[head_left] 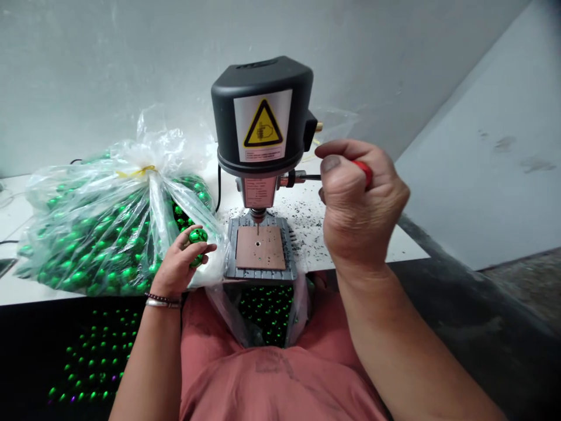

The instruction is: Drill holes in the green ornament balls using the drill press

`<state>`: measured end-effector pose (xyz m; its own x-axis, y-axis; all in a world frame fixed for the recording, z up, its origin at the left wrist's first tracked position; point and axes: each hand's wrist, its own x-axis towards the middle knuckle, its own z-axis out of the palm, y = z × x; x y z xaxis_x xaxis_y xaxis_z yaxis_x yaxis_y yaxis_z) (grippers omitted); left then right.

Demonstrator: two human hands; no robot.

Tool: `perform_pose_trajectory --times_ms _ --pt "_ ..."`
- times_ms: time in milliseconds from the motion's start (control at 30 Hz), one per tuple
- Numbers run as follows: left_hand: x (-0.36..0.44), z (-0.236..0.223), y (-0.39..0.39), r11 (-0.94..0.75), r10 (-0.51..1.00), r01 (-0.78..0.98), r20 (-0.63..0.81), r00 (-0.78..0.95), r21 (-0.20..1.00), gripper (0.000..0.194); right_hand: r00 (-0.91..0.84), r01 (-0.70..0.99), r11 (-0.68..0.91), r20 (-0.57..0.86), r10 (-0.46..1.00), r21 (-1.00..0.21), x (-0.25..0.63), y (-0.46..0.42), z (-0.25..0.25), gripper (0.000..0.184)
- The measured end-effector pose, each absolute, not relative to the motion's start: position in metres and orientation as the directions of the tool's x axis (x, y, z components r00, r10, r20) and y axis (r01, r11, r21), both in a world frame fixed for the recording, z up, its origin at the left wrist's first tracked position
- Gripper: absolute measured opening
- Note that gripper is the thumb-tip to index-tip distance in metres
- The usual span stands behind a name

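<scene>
My left hand (172,270), wearing bracelets at the wrist, holds a shiny green ball (198,235) between fingers and thumb. More green shows just under the thumb, perhaps a second ball. To the right, my right hand (362,204) is closed around the red-ended feed lever (312,177) of a small black drill press (223,120). The thin drill bit (258,229) points down above a square brown board (248,254) with a small hole in it. This board lies on the grey slotted base (231,245), and the ball is left of it.
A big clear plastic bag (149,193) of green balls, gathered with a yellow tie, fills the table's left side. Dark shavings (307,213) litter the white table (401,248) right of the press. Below the base, more green balls (265,310) lie in an open plastic bag.
</scene>
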<state>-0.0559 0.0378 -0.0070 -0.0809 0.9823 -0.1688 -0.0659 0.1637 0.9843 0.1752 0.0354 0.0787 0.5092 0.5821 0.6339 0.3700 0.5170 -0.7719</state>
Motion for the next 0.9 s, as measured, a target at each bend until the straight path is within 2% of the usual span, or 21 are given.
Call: perform_pose_trajectory --times_ms 67,167,300,467,667,767,900 --pt "-0.049 -0.004 0.034 0.193 0.979 -0.309 -0.204 -0.003 0.931 0.052 0.498 0.383 0.515 0.641 0.583 -0.766 0.175 0.035 0.078 0.018" --pt "-0.036 -0.004 0.032 0.233 0.971 -0.499 -0.226 0.075 0.834 0.051 0.469 0.397 0.531 0.663 0.584 -0.748 0.176 0.035 0.078 0.019" --pt "-0.020 -0.005 0.035 0.275 0.952 -0.597 -0.299 0.062 0.753 0.036 0.452 0.415 0.538 0.680 0.578 -0.733 0.178 0.034 0.078 0.018" --pt "-0.011 -0.004 0.040 0.319 0.925 -0.611 -0.379 0.034 0.725 0.025 0.433 0.431 0.558 0.705 0.561 -0.709 0.179 0.033 0.077 0.018" --pt "-0.005 -0.011 0.044 0.348 0.909 -0.461 -0.414 -0.048 0.816 0.007 0.426 0.417 0.552 0.691 0.583 -0.722 0.178 0.030 0.077 0.020" --pt "0.000 -0.013 0.045 0.319 0.942 -0.273 -0.335 -0.013 0.908 0.022 0.416 0.408 0.559 0.692 0.590 -0.722 0.179 0.029 0.078 0.019" --pt "0.009 -0.016 0.050 0.223 0.974 0.103 -0.216 -0.074 0.969 0.042 0.399 0.390 0.572 0.692 0.602 -0.722 0.181 0.029 0.077 0.018"
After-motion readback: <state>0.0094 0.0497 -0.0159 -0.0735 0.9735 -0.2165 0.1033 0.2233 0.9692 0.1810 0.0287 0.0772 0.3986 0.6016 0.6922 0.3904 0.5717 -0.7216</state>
